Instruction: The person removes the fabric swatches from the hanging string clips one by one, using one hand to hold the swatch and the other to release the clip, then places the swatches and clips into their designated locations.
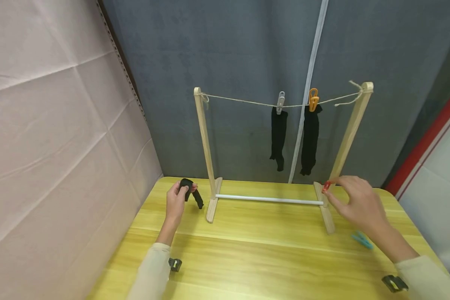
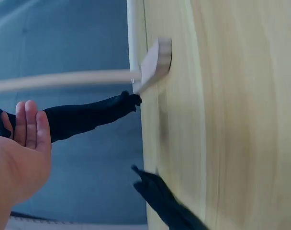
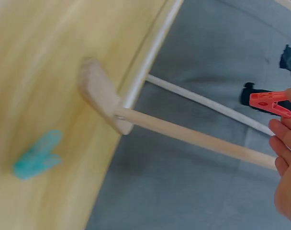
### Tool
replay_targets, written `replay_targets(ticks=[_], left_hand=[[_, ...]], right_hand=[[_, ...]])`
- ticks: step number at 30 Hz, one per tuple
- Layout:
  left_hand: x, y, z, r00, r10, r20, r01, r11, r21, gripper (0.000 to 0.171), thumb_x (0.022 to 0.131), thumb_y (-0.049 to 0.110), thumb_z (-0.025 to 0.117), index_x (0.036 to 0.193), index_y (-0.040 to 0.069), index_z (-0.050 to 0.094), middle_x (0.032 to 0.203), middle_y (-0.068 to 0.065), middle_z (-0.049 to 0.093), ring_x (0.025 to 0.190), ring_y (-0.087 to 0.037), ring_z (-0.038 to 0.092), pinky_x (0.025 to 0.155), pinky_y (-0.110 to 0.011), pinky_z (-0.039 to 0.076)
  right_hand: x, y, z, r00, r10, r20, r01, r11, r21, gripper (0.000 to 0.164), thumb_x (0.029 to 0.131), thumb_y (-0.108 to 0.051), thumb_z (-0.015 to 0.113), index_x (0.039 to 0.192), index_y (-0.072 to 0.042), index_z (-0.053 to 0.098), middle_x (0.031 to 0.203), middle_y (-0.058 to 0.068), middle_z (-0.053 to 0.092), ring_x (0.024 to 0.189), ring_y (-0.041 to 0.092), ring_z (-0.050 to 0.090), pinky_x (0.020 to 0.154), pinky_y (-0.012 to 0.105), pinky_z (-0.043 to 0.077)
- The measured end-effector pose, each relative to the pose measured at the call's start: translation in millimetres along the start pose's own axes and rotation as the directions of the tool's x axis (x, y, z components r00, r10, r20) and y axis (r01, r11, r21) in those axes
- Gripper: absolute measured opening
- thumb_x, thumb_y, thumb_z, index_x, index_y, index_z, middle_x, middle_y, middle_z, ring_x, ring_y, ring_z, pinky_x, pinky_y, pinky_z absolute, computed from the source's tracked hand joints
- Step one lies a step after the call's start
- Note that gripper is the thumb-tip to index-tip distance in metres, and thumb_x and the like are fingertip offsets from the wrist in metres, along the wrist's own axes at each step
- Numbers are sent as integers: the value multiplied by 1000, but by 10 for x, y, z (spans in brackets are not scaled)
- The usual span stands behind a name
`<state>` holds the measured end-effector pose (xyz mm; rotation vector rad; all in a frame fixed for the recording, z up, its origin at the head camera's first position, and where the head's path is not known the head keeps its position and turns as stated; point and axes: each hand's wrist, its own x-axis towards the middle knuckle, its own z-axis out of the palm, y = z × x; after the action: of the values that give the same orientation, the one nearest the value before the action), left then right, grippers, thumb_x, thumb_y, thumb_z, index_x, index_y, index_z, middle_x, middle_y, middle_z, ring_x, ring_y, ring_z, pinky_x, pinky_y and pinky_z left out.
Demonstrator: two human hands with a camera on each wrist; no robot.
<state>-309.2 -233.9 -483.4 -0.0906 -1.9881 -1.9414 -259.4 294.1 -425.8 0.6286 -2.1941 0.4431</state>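
Observation:
My left hand (image 1: pixel 176 200) pinches a black sock (image 1: pixel 198 199) beside the rack's left post; one part folds over the fingers and the other dangles. In the left wrist view the sock (image 2: pixel 88 117) stretches out past the fingers of that hand (image 2: pixel 23 158), and another dark cloth end (image 2: pixel 167 201) shows lower down. By the foot of the right post, my right hand (image 1: pixel 360 202) holds a red clothespin (image 1: pixel 326 186) between thumb and fingertips. Two black socks hang from the string, one under a grey clothespin (image 1: pixel 280 102), the other under an orange clothespin (image 1: pixel 313 100).
A wooden rack with a left post (image 1: pixel 205 141), a right post (image 1: pixel 350 131) and a white bottom bar (image 1: pixel 270 199) stands at the table's back edge. Its string (image 1: pixel 240 100) sags slightly. A teal clothespin (image 1: pixel 362 240) lies under my right forearm. Grey curtain (image 1: pixel 228 50) hangs behind.

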Motion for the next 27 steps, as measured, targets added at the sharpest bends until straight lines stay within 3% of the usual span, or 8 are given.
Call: replay_targets(ticks=[5,9,14,19,22,27], left_hand=[[122,-95,-173,999,-41,-6,41,999,-25,31,108,10,45,121,-10,65,125,-31,71,115,-35,74,107,-44,57],[147,-212,-277,998,-58,-10,58,998,-10,32,109,10,45,124,-11,64,127,-30,70,117,-32,74,106,-38,58],[100,-348,-388,997,-65,-32,67,996,61,33,109,12,47,124,-14,64,127,-26,72,116,-24,74,102,-26,59],[10,-413,-539,995,-86,-48,93,984,152,32,109,13,49,120,-11,68,122,-25,75,109,-24,77,97,-25,60],[-39,-422,-636,991,-121,-59,132,967,218,29,106,13,50,114,-7,70,112,-24,77,102,-29,78,93,-29,62],[-141,-435,-789,977,-208,-50,213,920,328,27,104,14,52,108,-5,70,100,-21,77,89,-24,75,85,-37,62]], right_hand=[[-235,63,77,995,80,65,-77,996,-42,37,77,-16,91,110,-9,77,104,12,79,100,37,71,88,57,54],[-359,114,108,978,134,160,-124,990,-70,30,81,-19,90,106,-11,77,104,10,80,100,38,71,88,60,53],[-461,181,118,928,242,282,-214,969,-126,21,85,-26,88,96,-12,78,96,10,80,87,36,71,79,57,51],[-567,270,131,871,312,380,-271,949,-159,21,87,-27,86,95,-10,77,94,12,80,80,35,69,72,55,51],[-628,328,131,840,333,427,-288,943,-169,20,88,-28,85,94,-10,76,93,12,80,77,33,69,66,50,53],[-725,425,133,803,354,480,-302,935,-185,19,89,-27,84,93,-11,75,92,10,79,72,30,69,60,45,53]])
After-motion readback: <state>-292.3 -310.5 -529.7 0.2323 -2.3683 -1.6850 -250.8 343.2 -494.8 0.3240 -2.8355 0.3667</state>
